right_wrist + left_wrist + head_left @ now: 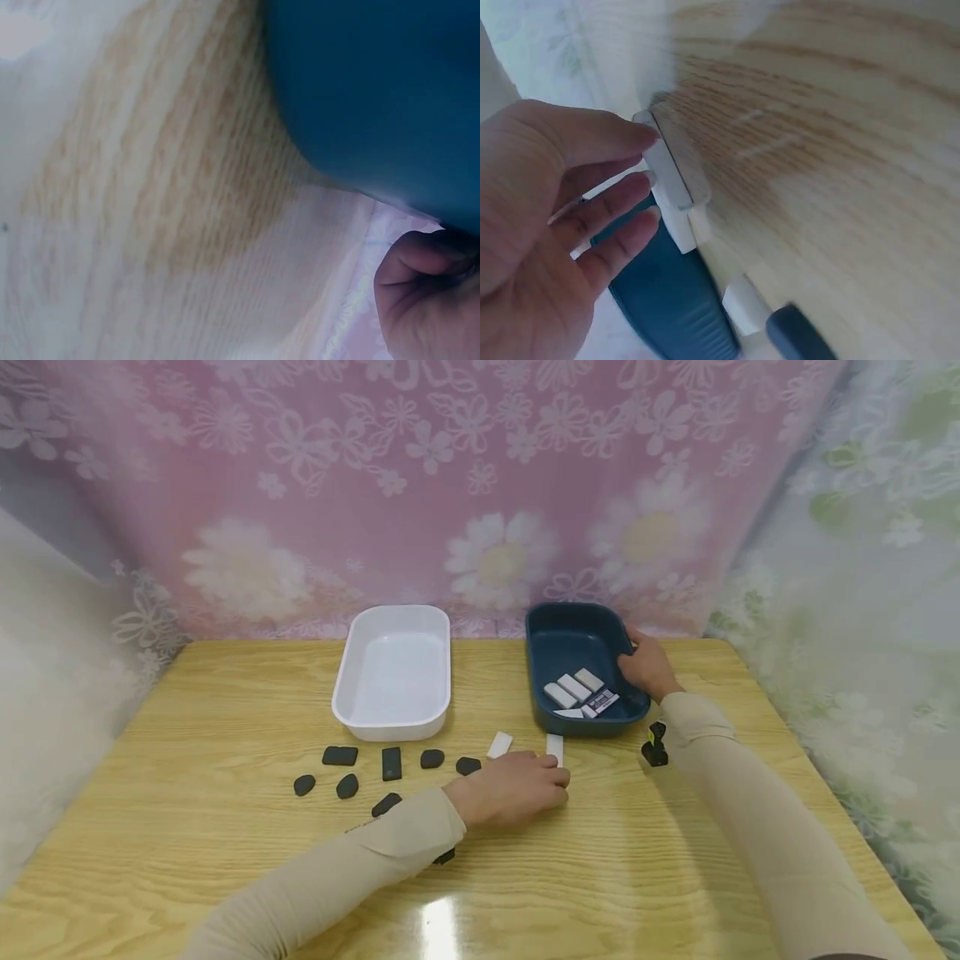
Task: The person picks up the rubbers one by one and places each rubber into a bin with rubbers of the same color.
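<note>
Left hand [513, 787] pinched a white eraser [667, 169] off the surface [225, 827], needing a firm edge grip; right hand [647, 665] gripped the blue tray [542, 635] rim, steadying it.

Wooden surface [225, 860], pale grain, glossy, light glare near front edge. White tray [393, 672] stands toward back, left of centre, nothing inside. Black erasers [341, 756] scattered in loose row just in front of white tray: some rounded, some rectangular, lying flat, apart from each other. Small black object with yellow bit [655, 747] on surface at right; cannot tell what it is. Pink floral cloth [450, 485] hangs behind; pale green floral cloth [862, 568] at right side; whitish cloth at left.
</note>
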The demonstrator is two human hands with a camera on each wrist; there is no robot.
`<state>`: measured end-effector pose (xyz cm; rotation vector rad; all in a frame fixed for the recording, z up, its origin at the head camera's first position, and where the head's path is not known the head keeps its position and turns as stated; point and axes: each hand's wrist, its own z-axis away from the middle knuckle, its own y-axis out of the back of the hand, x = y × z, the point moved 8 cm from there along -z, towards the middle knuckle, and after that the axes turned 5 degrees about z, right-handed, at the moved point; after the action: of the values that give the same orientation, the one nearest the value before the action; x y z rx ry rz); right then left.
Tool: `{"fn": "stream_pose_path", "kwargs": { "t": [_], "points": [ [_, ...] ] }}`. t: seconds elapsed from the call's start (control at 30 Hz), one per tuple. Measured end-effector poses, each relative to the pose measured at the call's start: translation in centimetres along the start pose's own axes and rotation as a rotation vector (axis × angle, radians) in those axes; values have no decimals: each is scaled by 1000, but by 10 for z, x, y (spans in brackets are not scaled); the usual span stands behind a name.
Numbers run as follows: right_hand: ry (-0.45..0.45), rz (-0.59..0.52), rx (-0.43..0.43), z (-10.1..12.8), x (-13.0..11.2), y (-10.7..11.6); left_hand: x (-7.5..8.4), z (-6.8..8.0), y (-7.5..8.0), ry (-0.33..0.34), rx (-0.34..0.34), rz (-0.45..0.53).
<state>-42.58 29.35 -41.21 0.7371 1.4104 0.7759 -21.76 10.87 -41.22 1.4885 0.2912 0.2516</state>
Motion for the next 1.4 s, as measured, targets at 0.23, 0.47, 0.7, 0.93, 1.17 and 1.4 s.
{"fn": "stream_pose_path", "kwargs": {
  "t": [0.23,0.47,0.7,0.93,1.17,1.4],
  "points": [
    [-24,-4,-20,2,1,-5,-2,-5,-4,30,-23,82],
    [-19,-18,-12,1,3,-4,-3,-9,-1,29,-4,26],
    [-38,3,12,1,7,4,0,-10,6,-28,59,-172],
    [-60,12,-5,4,5,3,-10,-5,37,-67,149,-187],
    [-60,35,-5,-2,3,1,-55,-17,86,-49,327,-243],
    [-73,37,-1,-1,4,-3,-91,-59,69,2,147,-261]
  ]
}}
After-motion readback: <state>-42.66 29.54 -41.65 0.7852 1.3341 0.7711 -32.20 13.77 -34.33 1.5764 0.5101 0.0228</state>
